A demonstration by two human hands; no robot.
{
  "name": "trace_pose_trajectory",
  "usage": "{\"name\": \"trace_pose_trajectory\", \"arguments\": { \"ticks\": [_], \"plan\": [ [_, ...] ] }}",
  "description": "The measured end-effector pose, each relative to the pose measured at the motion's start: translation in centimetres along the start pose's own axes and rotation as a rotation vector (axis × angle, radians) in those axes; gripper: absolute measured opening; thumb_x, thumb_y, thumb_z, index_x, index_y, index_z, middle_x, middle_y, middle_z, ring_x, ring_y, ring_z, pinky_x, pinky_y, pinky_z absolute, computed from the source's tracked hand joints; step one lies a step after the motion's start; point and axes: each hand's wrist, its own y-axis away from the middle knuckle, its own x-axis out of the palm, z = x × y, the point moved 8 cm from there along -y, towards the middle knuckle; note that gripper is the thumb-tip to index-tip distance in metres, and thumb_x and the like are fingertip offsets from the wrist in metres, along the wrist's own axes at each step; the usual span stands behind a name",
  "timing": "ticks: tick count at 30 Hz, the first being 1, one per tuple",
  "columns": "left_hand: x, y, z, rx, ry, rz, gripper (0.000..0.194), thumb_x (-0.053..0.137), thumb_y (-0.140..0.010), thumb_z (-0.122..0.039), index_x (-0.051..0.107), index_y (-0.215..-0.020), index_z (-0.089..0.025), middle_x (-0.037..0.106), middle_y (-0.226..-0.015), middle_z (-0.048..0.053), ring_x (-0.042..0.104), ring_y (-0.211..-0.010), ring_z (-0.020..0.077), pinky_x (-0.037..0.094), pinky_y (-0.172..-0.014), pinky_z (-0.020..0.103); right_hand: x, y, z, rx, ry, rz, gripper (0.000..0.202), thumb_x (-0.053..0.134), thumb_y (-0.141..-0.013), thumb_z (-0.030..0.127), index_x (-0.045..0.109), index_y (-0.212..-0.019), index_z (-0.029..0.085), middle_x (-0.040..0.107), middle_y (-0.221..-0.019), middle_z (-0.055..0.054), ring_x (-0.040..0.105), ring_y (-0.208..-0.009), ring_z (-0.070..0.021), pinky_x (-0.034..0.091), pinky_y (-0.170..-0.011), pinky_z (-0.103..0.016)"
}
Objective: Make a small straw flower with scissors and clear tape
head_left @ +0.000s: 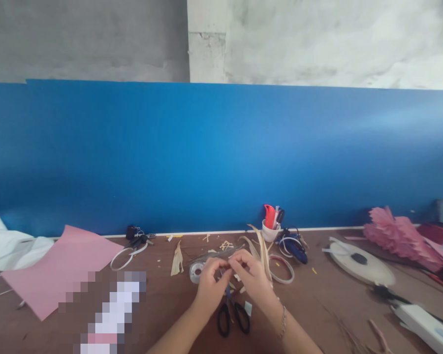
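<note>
My left hand (213, 282) and my right hand (250, 275) meet at their fingertips over the middle of the brown table. Both are closed in a pinch, and whatever lies between the fingers is too small to make out. Black-handled scissors (233, 317) lie just below, between my wrists. A roll of clear tape (196, 272) stands beside my left hand. Pale dried husk strips (264, 253) rise behind my right hand, and another husk piece (177, 259) lies to the left. Thin grey stems (216, 254) lie behind my hands.
A white cup (270, 231) with pens and a red tool stands by the blue partition (206, 157). Pink paper (64, 265) lies left. Right are a round white disc (362, 263), pink pleated paper (400, 236) and a white power strip (426, 327).
</note>
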Motion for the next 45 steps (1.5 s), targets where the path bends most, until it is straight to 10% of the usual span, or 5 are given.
{"name": "trace_pose_trajectory", "arguments": {
  "ticks": [12, 25, 45],
  "plan": [
    [0.1, 0.0, 0.0, 0.015, -0.015, 0.017, 0.018, 0.056, -0.080, -0.029, 0.061, -0.065, -0.019, 0.061, -0.068, 0.002, 0.055, -0.071, 0.0178, 0.043, -0.067, 0.029, 0.0, 0.5, 1.3, -0.142, 0.100, -0.054, 0.023, 0.046, -0.086, 0.028, 0.051, -0.066, 0.019, 0.055, -0.077, -0.004, 0.054, -0.075, -0.0178, 0.043, -0.069, -0.028],
    [0.1, -0.1, 0.6, -0.070, 0.035, 0.037, 0.015, 0.054, -0.078, -0.028, 0.062, -0.068, -0.019, 0.062, -0.071, 0.002, 0.056, -0.074, 0.0187, 0.042, -0.071, 0.030, -1.6, -0.2, -0.8, 0.048, -0.171, -0.109, 0.030, 0.053, -0.082, 0.045, 0.068, -0.087, 0.019, 0.063, -0.085, -0.005, 0.058, -0.085, -0.0206, 0.046, -0.074, -0.029],
    [0.5, -0.1, 0.6, -0.056, 0.029, 0.065, 0.018, 0.056, -0.078, -0.029, 0.061, -0.065, -0.019, 0.061, -0.070, 0.003, 0.055, -0.073, 0.0191, 0.042, -0.069, 0.030, -0.6, -0.1, 0.6, -0.017, 0.015, -0.027, 0.021, 0.048, -0.083, 0.032, 0.052, -0.068, 0.020, 0.055, -0.076, -0.002, 0.053, -0.073, -0.0169, 0.042, -0.064, -0.026]
  ]
}}
